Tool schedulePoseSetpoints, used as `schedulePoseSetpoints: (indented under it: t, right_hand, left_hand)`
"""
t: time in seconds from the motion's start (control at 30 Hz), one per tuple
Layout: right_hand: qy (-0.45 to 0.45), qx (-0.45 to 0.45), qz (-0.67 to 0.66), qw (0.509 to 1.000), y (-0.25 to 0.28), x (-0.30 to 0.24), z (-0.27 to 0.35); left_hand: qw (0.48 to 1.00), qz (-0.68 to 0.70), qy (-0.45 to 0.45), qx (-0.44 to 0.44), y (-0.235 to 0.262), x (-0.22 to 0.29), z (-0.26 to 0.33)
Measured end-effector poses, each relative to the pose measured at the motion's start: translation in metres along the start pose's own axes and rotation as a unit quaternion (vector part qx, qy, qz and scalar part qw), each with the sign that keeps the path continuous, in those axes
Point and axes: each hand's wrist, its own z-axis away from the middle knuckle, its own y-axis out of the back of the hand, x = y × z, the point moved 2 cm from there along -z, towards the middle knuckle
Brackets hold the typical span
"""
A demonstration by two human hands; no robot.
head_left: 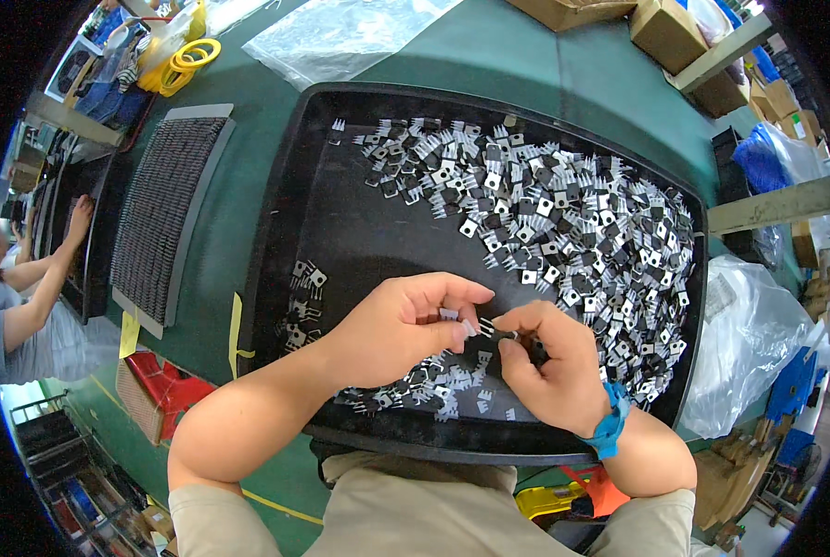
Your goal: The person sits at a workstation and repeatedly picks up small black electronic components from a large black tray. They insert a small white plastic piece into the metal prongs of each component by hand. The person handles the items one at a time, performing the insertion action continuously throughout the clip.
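A large black tray (pixel 341 213) lies on the green table and holds several small black electronic parts with metal tabs and legs (pixel 563 223), heaped toward its right side. Over the tray's near edge my left hand (pixel 396 325) and my right hand (pixel 549 367) meet. Both pinch one small black-and-silver part (pixel 487 327) between their fingertips. My right wrist wears a blue band (pixel 611 422). A small group of parts (pixel 302 302) lies at the tray's left, and more parts (pixel 433 385) lie under my hands.
A grey rack filled with dark parts (pixel 169 209) lies left of the tray. Another person (pixel 34 288) works at the far left. Clear plastic bags (pixel 341 32) lie beyond the tray and at the right (pixel 749 343). Cardboard boxes (pixel 665 28) stand at the back right.
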Motion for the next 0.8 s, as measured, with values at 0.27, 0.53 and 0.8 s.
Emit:
schedulePoseSetpoints:
  t: [0.27, 0.53, 0.8]
  right_hand:
    - [0.068, -0.004, 0.02, 0.997, 0.0, 0.0, -0.002]
    - [0.075, -0.037, 0.019, 0.996, -0.005, 0.002, -0.003]
    - [-0.003, 0.0, -0.06, 0.998, -0.004, 0.01, 0.001]
  left_hand:
    - [1.0, -0.008, 0.02, -0.02, 0.0, 0.002, 0.001]
    - [0.999, -0.004, 0.032, -0.03, 0.0, -0.003, 0.001]
    - [0.996, -0.043, 0.076, 0.018, 0.004, 0.007, 0.001]
